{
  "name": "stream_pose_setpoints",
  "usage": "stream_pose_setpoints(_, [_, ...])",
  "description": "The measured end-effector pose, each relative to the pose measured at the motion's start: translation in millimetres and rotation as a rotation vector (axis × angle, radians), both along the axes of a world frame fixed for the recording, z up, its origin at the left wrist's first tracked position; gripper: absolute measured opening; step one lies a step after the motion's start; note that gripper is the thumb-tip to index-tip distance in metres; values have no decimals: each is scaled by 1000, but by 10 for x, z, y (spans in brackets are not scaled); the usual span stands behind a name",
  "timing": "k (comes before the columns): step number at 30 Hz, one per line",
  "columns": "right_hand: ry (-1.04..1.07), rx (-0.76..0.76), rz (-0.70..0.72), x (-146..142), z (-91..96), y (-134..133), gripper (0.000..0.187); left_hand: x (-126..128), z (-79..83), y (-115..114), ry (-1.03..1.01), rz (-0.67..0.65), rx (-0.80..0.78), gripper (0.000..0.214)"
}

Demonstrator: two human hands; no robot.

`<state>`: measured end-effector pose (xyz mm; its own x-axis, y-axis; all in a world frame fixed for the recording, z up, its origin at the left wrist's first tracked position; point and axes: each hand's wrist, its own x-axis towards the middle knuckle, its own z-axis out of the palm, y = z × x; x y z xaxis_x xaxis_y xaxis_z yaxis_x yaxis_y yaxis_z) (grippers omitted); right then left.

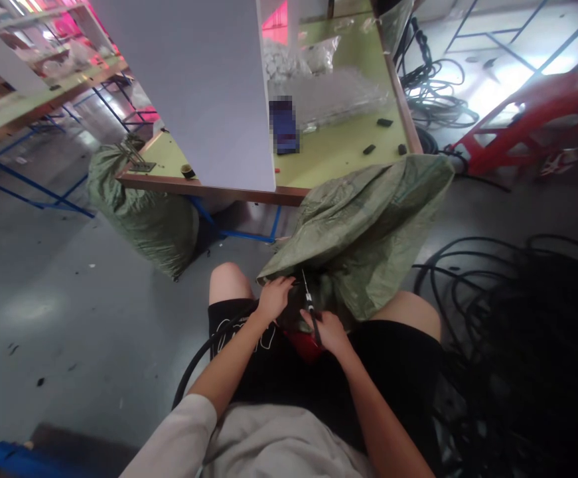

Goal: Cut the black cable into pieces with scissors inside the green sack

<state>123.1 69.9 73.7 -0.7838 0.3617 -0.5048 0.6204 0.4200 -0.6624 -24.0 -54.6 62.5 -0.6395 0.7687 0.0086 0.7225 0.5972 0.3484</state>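
Observation:
I sit with a green woven sack (368,226) resting open between my knees. My left hand (273,299) is closed on a dark cable end (293,307) at the sack's mouth. My right hand (329,332) is closed around a thin tool with a black handle and metal tip (309,305), held just right of the left hand. A black cable (196,362) curves from my lap down to the floor on the left. Something red (307,346) lies under my hands on my black shorts.
A workbench with a green top (338,149) stands ahead, holding a tall white panel (209,86), clear plastic bags and small black parts. A second full green sack (144,212) leans at its left. Piles of black cable (517,332) cover the floor at right. A red frame (532,126) lies beyond.

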Motion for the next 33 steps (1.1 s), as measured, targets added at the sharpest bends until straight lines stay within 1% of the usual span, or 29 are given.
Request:
stream_pose_setpoints(2, [11, -85, -9, 12, -3, 10, 53, -4, -3, 1, 8, 4, 1, 32])
stream_pose_setpoints(4, [29, -98, -26, 16, -36, 11, 52, -1, 5, 0, 16, -2, 10, 32])
stream_pose_setpoints(8, [66, 37, -62, -10, -101, -10, 52, 20, 47, -11, 10, -3, 62, 30])
stream_pose_setpoints(9, [59, 50, -68, -17, -99, -16, 52, 26, 59, -14, 7, 1, 84, 29])
stream_pose_setpoints(11, [29, -2, -77, -24, -70, -29, 51, 34, 75, -19, 11, 10, 119, 28])
stream_pose_setpoints(14, [-34, -154, -97, -16, -9, -46, 54, 32, 84, -20, 40, 31, 128, 28])
stream_pose_setpoints(16, [-48, -184, -118, -13, 2, -57, 56, 27, 85, -19, 57, 38, 130, 27])
stream_pose_setpoints(20, [78, -85, -124, -28, -40, -62, 54, 43, 77, -15, 48, 10, 156, 25])
stream_pose_setpoints(22, [103, -55, -126, -28, -50, -50, 55, 62, 69, -10, 26, -6, 148, 26])
stream_pose_setpoints(26, [34, -133, -175, 2, -19, -16, 63, 76, 63, -8, -7, 45, 144, 30])
stream_pose_setpoints(29, [62, -132, -201, 8, -4, -18, 63, 56, 68, -16, -17, 70, 195, 25])
stream_pose_setpoints(31, [72, -93, -171, -5, -16, -31, 62, 36, 66, -20, -50, 92, 254, 21])
stream_pose_setpoints(33, [84, -33, -99, -18, -40, -49, 60, 21, 58, -20, -98, 129, 329, 20])
